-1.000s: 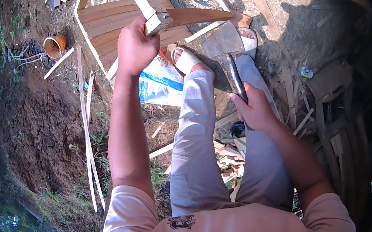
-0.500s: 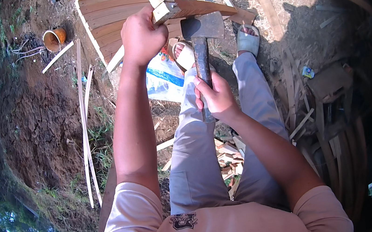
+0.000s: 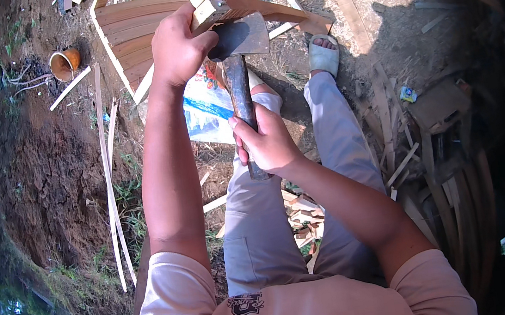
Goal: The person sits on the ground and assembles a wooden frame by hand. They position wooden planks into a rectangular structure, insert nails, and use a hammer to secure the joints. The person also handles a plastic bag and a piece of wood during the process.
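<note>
My left hand [image 3: 180, 51] is closed around the end of a squared wooden post [image 3: 208, 13], part of a slatted wooden frame [image 3: 143, 28]. A small bright spot, perhaps a nail head, shows on the post's end. In my right hand [image 3: 268, 141] is a hatchet [image 3: 240, 38], gripped by the lower half of its dark, worn handle. Its broad metal head is up beside my left thumb, just below the post's end. Whether the head touches the post or thumb I cannot tell. The left-hand fingertips are hidden behind the wood.
A white plastic bag [image 3: 206, 122] with a blue stripe lies below the frame. Wood offcuts [image 3: 304, 217] are heaped between my legs. Long thin strips [image 3: 111, 195] and an orange-brown bucket [image 3: 65, 64] are on the left. Planks [image 3: 344, 2] and a dark box-like object [image 3: 440, 107] lie right.
The hatchet has moved left, its head now close to my left thumb. My left foot has shifted and is partly hidden behind the hatchet. The left hand keeps its hold on the post.
</note>
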`<state>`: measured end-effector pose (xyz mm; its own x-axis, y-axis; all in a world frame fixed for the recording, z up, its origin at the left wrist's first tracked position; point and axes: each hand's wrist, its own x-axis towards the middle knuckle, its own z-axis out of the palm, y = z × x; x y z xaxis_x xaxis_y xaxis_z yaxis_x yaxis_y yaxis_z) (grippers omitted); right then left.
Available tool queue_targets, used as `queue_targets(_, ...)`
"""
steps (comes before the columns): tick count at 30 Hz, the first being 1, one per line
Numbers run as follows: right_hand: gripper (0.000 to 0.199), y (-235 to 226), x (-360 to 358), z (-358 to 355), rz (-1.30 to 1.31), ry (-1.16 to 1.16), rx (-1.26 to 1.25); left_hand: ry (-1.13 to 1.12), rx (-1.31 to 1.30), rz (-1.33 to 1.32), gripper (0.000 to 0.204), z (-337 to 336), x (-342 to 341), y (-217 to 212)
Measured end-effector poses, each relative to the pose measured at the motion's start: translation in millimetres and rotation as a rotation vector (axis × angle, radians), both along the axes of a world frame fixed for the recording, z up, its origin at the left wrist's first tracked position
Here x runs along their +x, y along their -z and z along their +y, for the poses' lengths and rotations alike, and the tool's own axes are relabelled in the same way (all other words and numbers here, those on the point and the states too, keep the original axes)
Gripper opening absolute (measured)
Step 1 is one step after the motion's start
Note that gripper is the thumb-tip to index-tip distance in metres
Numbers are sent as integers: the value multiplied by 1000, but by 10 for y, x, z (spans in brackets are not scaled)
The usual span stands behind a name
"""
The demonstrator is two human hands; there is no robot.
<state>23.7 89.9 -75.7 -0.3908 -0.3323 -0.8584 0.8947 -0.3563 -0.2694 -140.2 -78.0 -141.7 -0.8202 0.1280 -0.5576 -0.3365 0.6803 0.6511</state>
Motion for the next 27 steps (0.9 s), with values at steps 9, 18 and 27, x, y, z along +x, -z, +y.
queue_targets(9,19,377,485,1489,13,-384,364,-496,360,-129,62,99,20,-57)
queue_targets(18,40,2207,746,3594,-145,-1106,1359,-477,307,-265,62,-148,-280,-242)
queue_targets(27,55,2810,1072,3939,-493,-1167,1452,-713,-5,-204,56,11,-463,-290)
